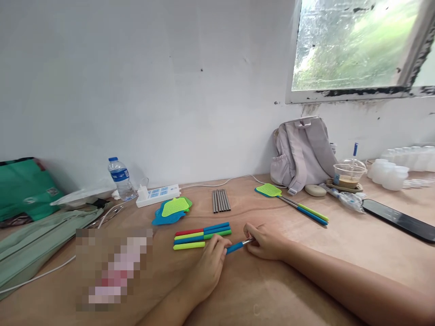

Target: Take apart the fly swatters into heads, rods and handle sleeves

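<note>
My left hand is closed around a blue handle. From its end juts a thin metal tube, which the closed fingers of my right hand grip. Just behind my left hand lie several coloured plastic handles in red, yellow, blue and green, side by side. Farther back sits a row of metal tubes. Flat swatter heads in yellow-green and blue are stacked to the left. Whole fly swatters with yellow-green and blue handles rest at the right.
Along the wall stand a water bottle, a white power strip with its cable, and a grey backpack. At right are a drink cup, white bottles and a phone. A pixelated patch covers something at left.
</note>
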Motion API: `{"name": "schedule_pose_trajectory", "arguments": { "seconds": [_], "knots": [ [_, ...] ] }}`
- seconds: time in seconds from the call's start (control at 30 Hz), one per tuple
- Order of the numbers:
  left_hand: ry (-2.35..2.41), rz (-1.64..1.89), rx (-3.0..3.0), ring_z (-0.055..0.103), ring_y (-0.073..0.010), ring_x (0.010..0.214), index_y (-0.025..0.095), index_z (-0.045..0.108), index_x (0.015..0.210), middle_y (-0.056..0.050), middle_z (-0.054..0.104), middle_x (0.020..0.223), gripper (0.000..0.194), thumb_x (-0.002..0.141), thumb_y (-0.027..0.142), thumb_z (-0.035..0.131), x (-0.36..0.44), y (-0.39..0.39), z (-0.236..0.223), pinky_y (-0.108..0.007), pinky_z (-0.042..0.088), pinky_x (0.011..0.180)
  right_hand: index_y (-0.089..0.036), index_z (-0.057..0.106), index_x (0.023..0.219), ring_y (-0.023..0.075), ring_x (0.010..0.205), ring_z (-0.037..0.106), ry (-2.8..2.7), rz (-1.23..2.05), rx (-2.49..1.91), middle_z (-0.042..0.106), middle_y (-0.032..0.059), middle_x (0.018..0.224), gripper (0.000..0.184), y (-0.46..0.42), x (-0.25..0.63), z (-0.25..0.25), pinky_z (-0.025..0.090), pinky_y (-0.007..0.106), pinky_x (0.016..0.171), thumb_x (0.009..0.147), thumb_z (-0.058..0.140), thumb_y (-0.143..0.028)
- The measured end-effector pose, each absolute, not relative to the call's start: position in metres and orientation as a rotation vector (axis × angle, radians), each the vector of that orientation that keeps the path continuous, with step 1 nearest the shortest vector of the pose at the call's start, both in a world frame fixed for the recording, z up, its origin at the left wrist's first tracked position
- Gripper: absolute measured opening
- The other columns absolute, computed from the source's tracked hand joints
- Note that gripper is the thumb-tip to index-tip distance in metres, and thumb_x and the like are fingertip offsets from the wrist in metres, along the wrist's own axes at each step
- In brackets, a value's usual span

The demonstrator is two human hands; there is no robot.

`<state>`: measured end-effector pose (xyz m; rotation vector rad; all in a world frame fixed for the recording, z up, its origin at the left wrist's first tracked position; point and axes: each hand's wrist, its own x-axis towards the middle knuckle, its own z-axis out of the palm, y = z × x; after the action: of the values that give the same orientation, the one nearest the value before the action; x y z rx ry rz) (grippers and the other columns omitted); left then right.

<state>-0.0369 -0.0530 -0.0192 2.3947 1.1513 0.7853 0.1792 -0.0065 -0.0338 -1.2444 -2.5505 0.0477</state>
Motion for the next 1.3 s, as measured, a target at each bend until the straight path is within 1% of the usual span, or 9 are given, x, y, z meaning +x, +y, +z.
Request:
{"name": "schedule_pose_trajectory", "arguments": {
  "seconds": [0.13, 0.23, 0.3, 0.47, 0.57, 0.67, 1.03, 1.2, 1.3],
  "knots": [
    [1.261, 1.02, 2.528, 0.049, -0.0184, 0.083, 0.02, 0.045, 0.087, -0.005, 0.051, 0.089, 0.014, 0.088, 0.029, 0.034, -0.057, -0.041, -0.007, -0.034, 0.042, 0.078, -0.019, 0.039, 0.097, 0.0175, 0.059, 0.055, -2.506, 0.121, -1.191, 0.061, 0.0, 0.067, 0.027, -0.008, 0.172, -0.034, 0.031, 0.024, 0.054, 0.07, 0.046, -0.02],
    [1.403, 1.262, 2.505, 0.047, -0.0175, 0.074, 0.021, 0.042, 0.074, -0.003, 0.047, 0.077, 0.02, 0.087, 0.032, 0.032, -0.081, -0.026, -0.001, -0.032, 0.042, 0.069, -0.02, 0.039, 0.095, 0.0179, 0.061, 0.054, -2.527, 0.106, -1.122, 0.059, -0.0001, 0.067, 0.028, -0.007, 0.172, -0.033, 0.032, 0.025, 0.055, 0.068, 0.047, -0.019],
    [1.647, 1.357, 2.392, 0.048, -0.0175, 0.076, 0.021, 0.044, 0.07, -0.003, 0.047, 0.078, 0.026, 0.088, 0.031, 0.027, -0.099, -0.013, -0.002, -0.031, 0.043, 0.071, -0.02, 0.039, 0.093, 0.0172, 0.061, 0.052, -2.524, 0.107, -1.09, 0.057, -0.001, 0.065, 0.028, -0.006, 0.175, -0.033, 0.032, 0.025, 0.056, 0.066, 0.047, -0.017],
    [2.242, 1.106, 2.303, 0.049, -0.026, 0.09, 0.02, 0.064, 0.076, -0.01, 0.05, 0.094, 0.033, 0.083, 0.029, 0.034, -0.129, 0.012, -0.016, -0.043, 0.039, 0.082, -0.021, 0.038, 0.085, 0.0157, 0.065, 0.05, -2.484, 0.123, -1.068, 0.055, -0.0004, 0.071, 0.026, -0.002, 0.182, -0.03, 0.032, 0.024, 0.057, 0.062, 0.046, -0.013],
    [2.368, 0.826, 2.278, 0.045, -0.0306, 0.102, 0.022, 0.069, 0.083, -0.011, 0.051, 0.109, 0.037, 0.084, 0.031, 0.033, -0.133, 0.016, -0.021, -0.046, 0.037, 0.086, -0.021, 0.039, 0.083, 0.0156, 0.067, 0.05, -2.461, 0.114, -1.113, 0.056, 0.0005, 0.075, 0.024, 0.0, 0.182, -0.03, 0.031, 0.024, 0.058, 0.062, 0.047, -0.014],
    [2.354, 0.74, 2.248, 0.041, -0.0328, 0.111, 0.022, 0.07, 0.087, -0.011, 0.051, 0.118, 0.042, 0.085, 0.036, 0.03, -0.132, 0.017, -0.024, -0.048, 0.034, 0.09, -0.021, 0.041, 0.081, 0.0155, 0.067, 0.05, -2.424, 0.09, -1.175, 0.057, -0.0001, 0.073, 0.022, 0.0, 0.181, -0.03, 0.03, 0.024, 0.058, 0.061, 0.048, -0.014],
    [2.292, 0.64, 2.195, 0.039, -0.0292, 0.119, 0.023, 0.063, 0.106, -0.005, 0.051, 0.126, 0.045, 0.086, 0.039, 0.026, -0.14, 0.027, -0.036, -0.048, 0.03, 0.097, -0.02, 0.048, 0.076, 0.0175, 0.075, 0.053, -2.336, 0.116, -1.237, 0.059, 0.0019, 0.076, 0.018, 0.002, 0.18, -0.025, 0.036, 0.025, 0.066, 0.06, 0.051, -0.014],
    [2.281, 0.67, 2.216, 0.042, -0.0271, 0.117, 0.021, 0.063, 0.103, -0.007, 0.054, 0.123, 0.044, 0.086, 0.037, 0.026, -0.139, 0.027, -0.037, -0.047, 0.031, 0.097, -0.02, 0.051, 0.078, 0.0173, 0.076, 0.053, -2.336, 0.151, -1.224, 0.06, 0.0026, 0.078, 0.017, 0.003, 0.18, -0.027, 0.038, 0.026, 0.068, 0.062, 0.051, -0.013],
    [2.269, 0.714, 2.25, 0.041, -0.0262, 0.118, 0.015, 0.059, 0.109, -0.01, 0.05, 0.126, 0.046, 0.086, 0.034, 0.025, -0.137, 0.027, -0.036, -0.045, 0.031, 0.098, -0.019, 0.051, 0.078, 0.0165, 0.075, 0.053, -2.321, 0.16, -1.21, 0.059, 0.0027, 0.078, 0.017, 0.004, 0.181, -0.029, 0.038, 0.025, 0.066, 0.063, 0.051, -0.013]
  ]
}}
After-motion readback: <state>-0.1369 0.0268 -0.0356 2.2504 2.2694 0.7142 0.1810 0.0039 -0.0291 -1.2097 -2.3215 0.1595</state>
